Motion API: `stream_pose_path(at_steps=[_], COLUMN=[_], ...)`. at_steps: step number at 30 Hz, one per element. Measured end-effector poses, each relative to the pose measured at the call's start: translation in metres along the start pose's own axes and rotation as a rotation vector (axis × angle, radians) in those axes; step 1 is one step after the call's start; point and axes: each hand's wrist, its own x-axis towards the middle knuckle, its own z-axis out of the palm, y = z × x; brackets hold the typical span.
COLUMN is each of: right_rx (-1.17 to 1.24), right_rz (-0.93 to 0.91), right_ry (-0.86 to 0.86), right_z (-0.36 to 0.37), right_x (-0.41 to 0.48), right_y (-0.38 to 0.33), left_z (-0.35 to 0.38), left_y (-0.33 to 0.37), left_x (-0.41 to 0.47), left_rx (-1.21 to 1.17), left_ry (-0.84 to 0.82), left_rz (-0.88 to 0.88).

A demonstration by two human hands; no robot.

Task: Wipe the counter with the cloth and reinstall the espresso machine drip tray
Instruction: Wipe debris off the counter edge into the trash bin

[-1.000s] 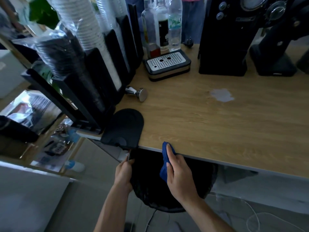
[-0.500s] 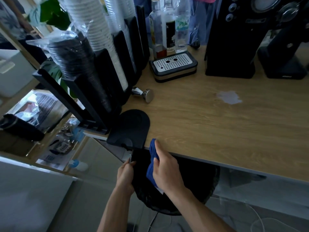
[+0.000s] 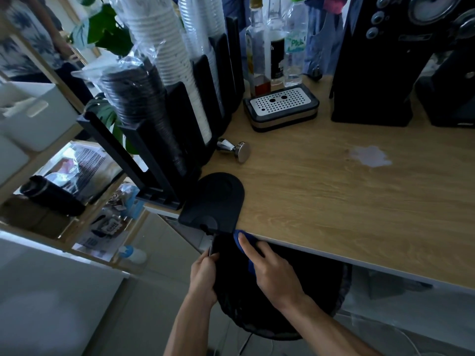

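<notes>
My right hand (image 3: pixel 271 272) holds a blue cloth (image 3: pixel 248 246) at the wooden counter's (image 3: pixel 334 196) front edge, just below the black tamping mat (image 3: pixel 214 201). My left hand (image 3: pixel 203 281) grips the rim of a black bin bag (image 3: pixel 270 304) under the counter. The drip tray (image 3: pixel 281 107), black with a perforated metal grate, sits on the counter at the back, left of the black espresso machine (image 3: pixel 383 60). A pale wet patch (image 3: pixel 370 156) lies on the counter to the right.
A metal tamper (image 3: pixel 235 149) lies on its side near the mat. A black cup and lid holder (image 3: pixel 167 98) with stacked cups stands at the left. Bottles (image 3: pixel 275 42) stand behind the drip tray. A grinder (image 3: pixel 452 86) is at the far right. Shelves lie lower left.
My right hand has slid the blue cloth left along the counter's front edge, close to the tamping mat. My left hand keeps its grip on the bag rim.
</notes>
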Motion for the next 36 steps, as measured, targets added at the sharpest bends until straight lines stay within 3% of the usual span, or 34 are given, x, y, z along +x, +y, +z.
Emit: stream_pose_path(at_steps=[4, 14, 19, 24, 27, 32, 36], right_rx=[0.075, 0.152, 0.191, 0.586, 1.013, 1.675, 1.831], right_rz=[0.077, -0.051, 0.04, 0.191, 0.353, 0.587, 0.677], right_ry=[-0.158, 0.012, -0.138, -0.036, -0.062, 0.08, 0.169], right_z=[0.001, -0.022, -0.014, -0.058, -0.089, -0.117, -0.122], right_x=[-0.008, -0.011, -0.004, -0.006, 0.004, 0.04, 0.079], right_y=[0.013, 0.008, 0.002, -0.003, -0.005, 0.003, 0.02], left_z=[0.001, 0.003, 0.002, 0.005, 0.008, 0.013, 0.018], left_y=[0.002, 0.003, 0.003, 0.0, -0.004, -0.009, -0.006], left_x=[-0.005, -0.006, -0.008, -0.008, -0.008, -0.011, -0.014], left_rx=[-0.003, 0.003, 0.013, 0.024, 0.024, 0.015, 0.023], left_ry=[-0.007, -0.001, 0.002, 0.014, 0.019, 0.003, -0.016], left_rz=[-0.013, -0.004, 0.003, 0.012, 0.003, -0.038, -0.063])
